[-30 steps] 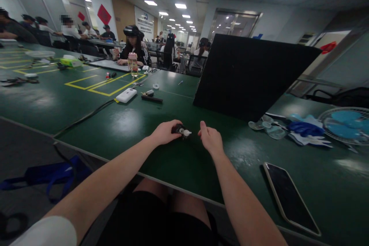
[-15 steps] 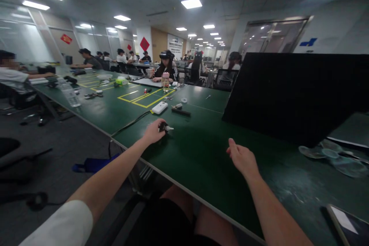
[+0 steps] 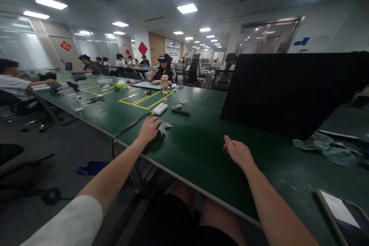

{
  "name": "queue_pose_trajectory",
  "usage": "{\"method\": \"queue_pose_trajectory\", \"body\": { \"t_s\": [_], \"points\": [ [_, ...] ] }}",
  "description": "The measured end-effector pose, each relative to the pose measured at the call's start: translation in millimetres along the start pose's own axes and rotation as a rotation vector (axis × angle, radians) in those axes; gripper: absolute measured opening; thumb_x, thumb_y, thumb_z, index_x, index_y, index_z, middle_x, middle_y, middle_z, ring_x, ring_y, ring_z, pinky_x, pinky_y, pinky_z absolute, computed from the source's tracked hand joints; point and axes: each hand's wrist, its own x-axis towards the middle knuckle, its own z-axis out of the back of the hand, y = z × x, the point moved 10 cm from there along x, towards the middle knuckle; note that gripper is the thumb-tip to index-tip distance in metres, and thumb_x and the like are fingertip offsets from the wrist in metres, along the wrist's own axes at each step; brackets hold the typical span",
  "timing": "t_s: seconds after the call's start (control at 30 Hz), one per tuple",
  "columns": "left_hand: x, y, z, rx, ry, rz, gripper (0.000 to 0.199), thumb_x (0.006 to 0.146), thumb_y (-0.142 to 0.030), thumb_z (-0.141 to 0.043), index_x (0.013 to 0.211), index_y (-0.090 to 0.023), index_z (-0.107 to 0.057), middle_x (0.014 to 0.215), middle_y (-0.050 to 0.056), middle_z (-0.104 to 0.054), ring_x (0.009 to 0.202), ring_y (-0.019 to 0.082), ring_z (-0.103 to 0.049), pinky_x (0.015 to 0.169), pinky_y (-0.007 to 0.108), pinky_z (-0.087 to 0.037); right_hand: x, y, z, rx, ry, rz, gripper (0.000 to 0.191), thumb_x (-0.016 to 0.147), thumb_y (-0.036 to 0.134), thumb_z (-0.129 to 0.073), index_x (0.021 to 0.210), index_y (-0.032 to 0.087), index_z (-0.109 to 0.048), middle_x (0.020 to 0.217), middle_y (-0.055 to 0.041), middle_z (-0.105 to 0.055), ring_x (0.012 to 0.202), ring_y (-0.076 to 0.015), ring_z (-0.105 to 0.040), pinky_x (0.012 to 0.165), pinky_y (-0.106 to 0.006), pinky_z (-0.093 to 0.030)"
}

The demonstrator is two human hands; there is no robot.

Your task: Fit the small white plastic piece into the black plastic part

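On the green table (image 3: pixel 196 146), my left hand (image 3: pixel 149 128) rests palm down with curled fingers. A small dark thing shows at its fingertips, mostly covered, so its kind is unclear. Just right of these fingers lie small white pieces (image 3: pixel 167 125), one pointing right and another pointing toward me. My right hand (image 3: pixel 238 153) stays apart, thumb raised and fingers loosely curled in, with nothing visible in it.
Beyond my left hand lie a white power bank-like block (image 3: pixel 160 108), a dark bar (image 3: pixel 180 112) and a white ring (image 3: pixel 183 101). A large black panel (image 3: pixel 282 92) stands at right. A phone (image 3: pixel 343 215) lies near right. A clear bottle (image 3: pixel 72 99) leans left. People sit beyond.
My left hand has shifted slightly left and turned more palm down. The white pieces beside it show more plainly, and less of the dark thing is visible. My right hand stays nearly as it was.
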Motion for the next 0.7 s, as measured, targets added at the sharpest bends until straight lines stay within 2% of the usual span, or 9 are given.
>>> {"method": "queue_pose_trajectory", "body": {
  "t_s": [0.07,0.13,0.2,0.27,0.37,0.5,0.6,0.7],
  "points": [
    [2,17,2.7,-0.076,-0.079,0.140,0.049,0.078,-0.011,-0.055,0.125,-0.023,-0.060,0.139,0.011,-0.056,0.128,0.028,-0.053,0.114,0.044,-0.036,0,-1,1,0.014,0.000,0.004,0.069,0.091,0.076,-0.030,0.086,0.019,-0.069,0.080,-0.0103,-0.069,0.071,-0.0227,-0.063,0.062,-0.034,-0.045],
    [3,40,1.0,-0.186,-0.185,0.348,0.048,0.079,-0.017,-0.058,0.127,-0.021,-0.056,0.136,0.012,-0.057,0.124,0.028,-0.056,0.108,0.041,-0.043,1,-1,1,0.021,-0.004,0.008,0.069,0.091,0.076,-0.030,0.086,0.019,-0.069,0.080,-0.0099,-0.069,0.072,-0.0224,-0.063,0.062,-0.034,-0.045],
    [5,58,-13.0,-0.323,-0.244,0.554,0.049,0.082,-0.025,-0.061,0.129,-0.020,-0.050,0.130,0.013,-0.060,0.118,0.026,-0.059,0.101,0.039,-0.047,2,-1,0,0.016,0.001,0.013,0.069,0.091,0.076,-0.029,0.086,0.019,-0.069,0.081,-0.0100,-0.069,0.073,-0.0223,-0.063,0.063,-0.034,-0.045],
    [14,58,-36.4,-0.462,-0.224,0.644,0.052,0.083,-0.032,-0.062,0.131,-0.019,-0.047,0.126,0.012,-0.063,0.113,0.024,-0.062,0.098,0.036,-0.048,1,1,-2,-0.001,0.014,0.023,0.069,0.091,0.075,-0.030,0.087,0.019,-0.069,0.082,-0.0098,-0.070,0.074,-0.0222,-0.063,0.064,-0.034,-0.045],
    [43,32,-69.3,-0.603,-0.130,0.571,0.051,0.086,-0.041,-0.062,0.131,-0.020,-0.047,0.122,0.010,-0.066,0.107,0.021,-0.064,0.096,0.034,-0.048,-6,12,-6,-0.035,0.047,0.069,0.067,0.092,0.074,-0.031,0.088,0.019,-0.069,0.082,-0.0081,-0.069,0.074,-0.0211,-0.063,0.064,-0.033,-0.045],
    [71,-9,-100.7,-0.607,0.051,0.415,0.049,0.087,-0.046,-0.062,0.127,-0.021,-0.052,0.119,0.010,-0.068,0.104,0.021,-0.065,0.096,0.036,-0.049,-20,35,-15,-0.098,0.108,0.190,0.060,0.092,0.071,-0.039,0.093,0.021,-0.071,0.085,-0.0059,-0.069,0.076,-0.0196,-0.062,0.065,-0.031,-0.046],
    [73,-36,-116.3,-0.586,0.192,0.339,0.049,0.084,-0.047,-0.066,0.124,-0.022,-0.055,0.115,0.010,-0.069,0.103,0.023,-0.065,0.096,0.039,-0.049,-21,39,-19,-0.143,0.107,0.206,0.056,0.088,0.071,-0.047,0.100,0.022,-0.072,0.097,-0.0069,-0.070,0.082,-0.0203,-0.063,0.066,-0.031,-0.047],
    [64,-73,-120.4,-0.670,0.228,0.311,0.050,0.085,-0.050,-0.065,0.125,-0.023,-0.053,0.116,0.010,-0.068,0.104,0.024,-0.065,0.095,0.041,-0.050,-15,36,-22,-0.188,0.084,0.193,0.054,0.085,0.070,-0.055,0.104,0.023,-0.072,0.103,-0.0082,-0.069,0.084,-0.0212,-0.063,0.065,-0.031,-0.048]
  ]
}}
